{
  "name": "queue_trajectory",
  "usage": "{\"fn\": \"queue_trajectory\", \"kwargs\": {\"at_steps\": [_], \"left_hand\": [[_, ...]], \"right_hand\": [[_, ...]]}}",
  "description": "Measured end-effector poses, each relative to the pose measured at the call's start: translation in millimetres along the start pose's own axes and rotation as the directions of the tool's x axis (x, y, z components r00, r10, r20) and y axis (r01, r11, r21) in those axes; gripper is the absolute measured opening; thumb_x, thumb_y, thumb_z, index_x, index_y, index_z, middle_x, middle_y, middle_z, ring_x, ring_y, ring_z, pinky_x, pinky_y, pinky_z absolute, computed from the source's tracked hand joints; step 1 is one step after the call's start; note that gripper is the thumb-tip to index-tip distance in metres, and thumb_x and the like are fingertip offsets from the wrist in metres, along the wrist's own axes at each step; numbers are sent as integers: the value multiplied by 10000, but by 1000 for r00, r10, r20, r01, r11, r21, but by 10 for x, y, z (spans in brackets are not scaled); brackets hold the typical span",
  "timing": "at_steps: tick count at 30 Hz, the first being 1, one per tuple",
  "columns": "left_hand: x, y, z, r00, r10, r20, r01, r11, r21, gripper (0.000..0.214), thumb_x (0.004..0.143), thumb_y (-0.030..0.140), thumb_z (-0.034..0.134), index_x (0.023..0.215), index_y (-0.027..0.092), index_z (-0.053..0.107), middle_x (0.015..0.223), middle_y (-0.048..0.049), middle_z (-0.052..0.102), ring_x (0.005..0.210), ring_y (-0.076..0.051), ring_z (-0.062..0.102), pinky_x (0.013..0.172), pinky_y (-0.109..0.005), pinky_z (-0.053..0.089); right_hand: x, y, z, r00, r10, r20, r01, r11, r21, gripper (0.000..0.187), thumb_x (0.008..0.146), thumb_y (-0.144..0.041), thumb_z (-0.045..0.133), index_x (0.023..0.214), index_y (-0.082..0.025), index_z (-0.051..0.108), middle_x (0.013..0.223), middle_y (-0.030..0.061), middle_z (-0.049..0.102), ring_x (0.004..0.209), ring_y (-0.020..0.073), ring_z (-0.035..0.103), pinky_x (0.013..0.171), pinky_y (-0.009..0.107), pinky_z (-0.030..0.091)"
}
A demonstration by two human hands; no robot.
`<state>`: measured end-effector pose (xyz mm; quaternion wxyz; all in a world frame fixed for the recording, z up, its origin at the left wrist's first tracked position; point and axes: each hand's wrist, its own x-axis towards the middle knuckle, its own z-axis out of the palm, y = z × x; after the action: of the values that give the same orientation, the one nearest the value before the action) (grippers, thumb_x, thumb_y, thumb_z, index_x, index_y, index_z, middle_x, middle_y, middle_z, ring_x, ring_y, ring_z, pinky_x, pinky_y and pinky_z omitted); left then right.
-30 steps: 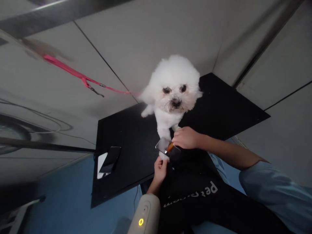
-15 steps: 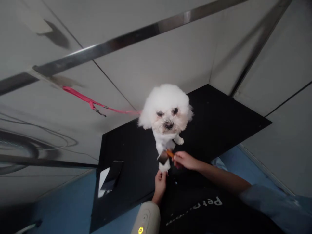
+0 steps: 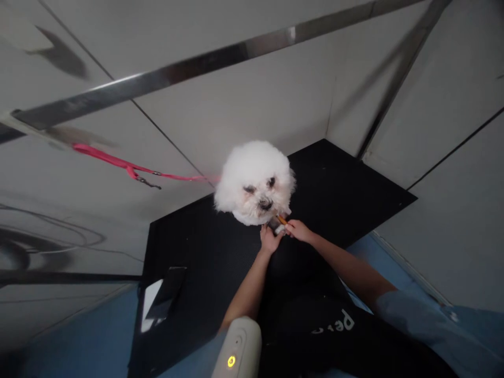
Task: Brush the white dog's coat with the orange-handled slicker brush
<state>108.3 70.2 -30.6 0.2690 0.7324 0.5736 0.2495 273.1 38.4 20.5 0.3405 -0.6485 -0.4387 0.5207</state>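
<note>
Dog mid-table, both our hands tucked under its chin.
Black table (image 3: 197, 252) spans lower left to right centre. The dog (image 3: 254, 181) sits centre, with open room to its right. Our left hand (image 3: 270, 242) curls round the paw (image 3: 280, 229). Our right hand (image 3: 299, 230), just right of it, pinches the brush (image 3: 282, 219), long axis up-left toward the muzzle.

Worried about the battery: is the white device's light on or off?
On: a yellow ring glows on the white device.
</note>
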Motion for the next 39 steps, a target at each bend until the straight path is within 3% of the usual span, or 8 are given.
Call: {"fn": "queue_trajectory", "kwargs": {"at_steps": [6,12,17,24,26,30,34,39], "left_hand": [[219,154,291,992,-111,53,120,969,-216,258,802,260,659,1028,136,686,1244,-184,667,1295,-348,518,1136,-554,294],[-475,240,143,975,-16,220,163,725,-669,493,755,551,697,1025,139,664,952,-96,733,891,-227,652,883,-362,499],[-1047,236,-457,930,-31,366,294,659,-692,635,692,667,725,1026,132,649,841,-55,703,731,-168,583,739,-291,472],[-1422,94,-1167,898,-144,417,417,581,-699,621,602,695,793,854,142,662,675,-28,651,644,-156,555,646,-276,427],[-1485,85,-1228,893,-143,427,438,498,-749,575,596,668,816,773,147,651,628,-22,623,640,-161,565,658,-287,439],[-1594,173,-1208,889,-69,453,454,262,-852,449,676,546,823,686,148,614,604,-7,574,623,-145,549,751,-333,486],[-1698,239,-1157,839,-42,542,543,23,-839,363,702,440,823,712,153,600,544,47,446,559,-106,465,751,-333,504],[-1802,180,-1209,822,-28,569,563,-112,-819,291,753,357,769,712,169,552,528,66,346,536,-100,404,767,-338,515]], "right_hand": [[-482,507,-264,992,113,-61,-112,993,24,148,782,-282,619,861,-196,528,519,-85,489,449,92,442,474,202,357],[-989,520,-463,956,-207,-205,247,950,190,296,670,-415,752,854,-208,647,757,5,641,693,155,603,689,304,510],[-696,-128,-367,864,-503,-11,486,828,279,256,720,-440,760,826,-217,693,945,56,715,885,213,681,857,375,532],[-206,-568,-62,824,-566,-24,519,736,435,418,725,-552,769,883,-212,586,893,58,739,858,207,695,857,399,545],[-215,-507,42,825,-552,122,433,756,490,437,702,-548,793,870,-209,576,830,47,734,809,205,699,816,391,554],[-263,-382,193,867,-479,-137,457,657,600,419,719,-519,793,894,-231,544,885,23,734,861,184,692,850,359,539],[-305,-310,289,858,-486,166,284,719,634,420,694,-484,825,876,-218,555,852,34,732,824,198,697,817,369,548],[-253,-313,334,909,-412,-57,333,638,694,375,751,-481,786,868,-244,520,870,10,723,862,183,695,835,352,553]]}}
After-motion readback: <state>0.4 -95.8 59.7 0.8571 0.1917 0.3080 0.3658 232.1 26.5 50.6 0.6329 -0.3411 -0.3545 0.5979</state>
